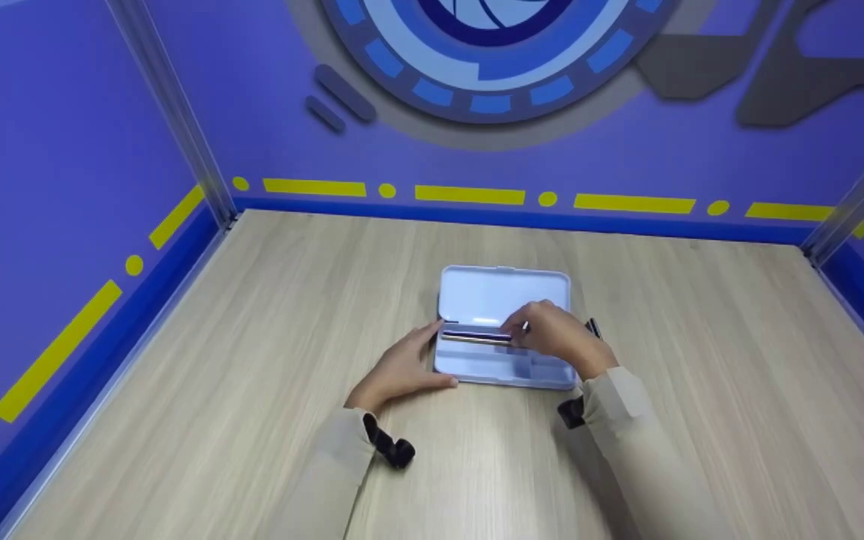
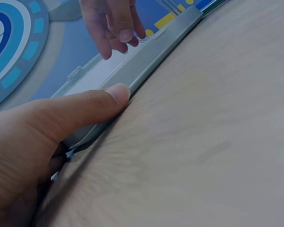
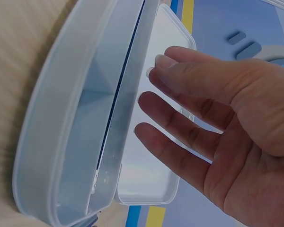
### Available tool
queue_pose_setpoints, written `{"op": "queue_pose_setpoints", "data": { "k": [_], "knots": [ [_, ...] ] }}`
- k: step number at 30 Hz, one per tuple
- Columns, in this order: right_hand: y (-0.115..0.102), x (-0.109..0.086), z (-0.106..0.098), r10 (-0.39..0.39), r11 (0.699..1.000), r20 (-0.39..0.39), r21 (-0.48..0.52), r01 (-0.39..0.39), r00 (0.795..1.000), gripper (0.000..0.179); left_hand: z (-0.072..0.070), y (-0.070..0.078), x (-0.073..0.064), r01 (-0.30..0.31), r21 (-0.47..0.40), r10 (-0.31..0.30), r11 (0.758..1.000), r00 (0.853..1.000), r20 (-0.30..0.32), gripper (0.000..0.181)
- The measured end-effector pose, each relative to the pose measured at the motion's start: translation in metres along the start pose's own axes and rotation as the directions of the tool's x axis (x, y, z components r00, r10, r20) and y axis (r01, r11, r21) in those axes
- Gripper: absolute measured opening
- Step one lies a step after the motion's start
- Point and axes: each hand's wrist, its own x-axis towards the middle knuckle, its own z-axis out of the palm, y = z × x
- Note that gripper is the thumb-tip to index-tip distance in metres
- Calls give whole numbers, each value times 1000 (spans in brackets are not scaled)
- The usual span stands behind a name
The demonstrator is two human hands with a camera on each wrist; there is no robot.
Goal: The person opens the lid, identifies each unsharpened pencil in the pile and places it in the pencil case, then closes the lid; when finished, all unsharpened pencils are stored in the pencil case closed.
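An open pale-blue plastic pencil case point(image 1: 483, 365) lies on the table, its lid point(image 1: 481, 289) folded back. Slim, pencil-like sticks point(image 1: 469, 337), dark and gold-toned, lie lengthwise in its rear compartment. My left hand point(image 1: 402, 367) grips the case's left end; in the left wrist view its thumb point(image 2: 97, 104) presses the front wall. Over the case's right half hovers my right hand point(image 1: 552, 330). The right wrist view shows that hand's fingers point(image 3: 175, 151) loosely bent, thumb tip close to the index finger, with nothing visible between them.
A dark, thin object point(image 1: 593, 328) lies just right of the case, partly hidden behind my right wrist. Wood-grain table point(image 1: 702, 337) extends around the case. Blue printed panels point(image 1: 739, 165) enclose the back and sides. Black wrist straps point(image 1: 394, 450) sit at both cuffs.
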Motion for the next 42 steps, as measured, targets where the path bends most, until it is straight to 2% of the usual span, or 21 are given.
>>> {"op": "queue_pose_setpoints", "data": {
  "k": [6, 13, 19, 25, 29, 34, 38, 42],
  "knots": [
    [5, -6, -4, -37, 999, -25, 3, 37, 999, 26, 0, 0, 1, 5, 4, -5, 1000, 1000, 0, 102],
    [15, -16, -9, -21, 1000, -62, -8, 20, 998, 24, 1, -1, 0, 13, 13, -13, 1000, 1000, 3, 104],
    [31, -28, -12, -20, 1000, -119, -4, 20, 993, 25, 2, -3, 1, -13, 19, 13, 1000, 1000, -6, 104],
    [54, -42, -12, -52, 998, -186, 36, 60, 981, 26, 2, -2, 1, 3, 10, -3, 1000, 1000, -4, 104],
    [64, -52, -12, 0, 997, -226, 77, 18, 974, 29, 2, -2, 0, 6, 22, -5, 1000, 1000, -3, 104],
    [76, -62, -11, 90, 988, -278, 146, -51, 956, 31, 1, -1, 1, -8, 34, 8, 999, 1000, -4, 104],
    [83, -70, -11, 149, 978, -275, 181, -101, 950, 36, 1, -1, 1, -10, 35, 10, 999, 1000, -6, 104],
    [91, -79, -11, 170, 972, -247, 203, -121, 954, 40, 1, -1, 1, -10, 35, 10, 999, 1000, -10, 103]
  ]
}}
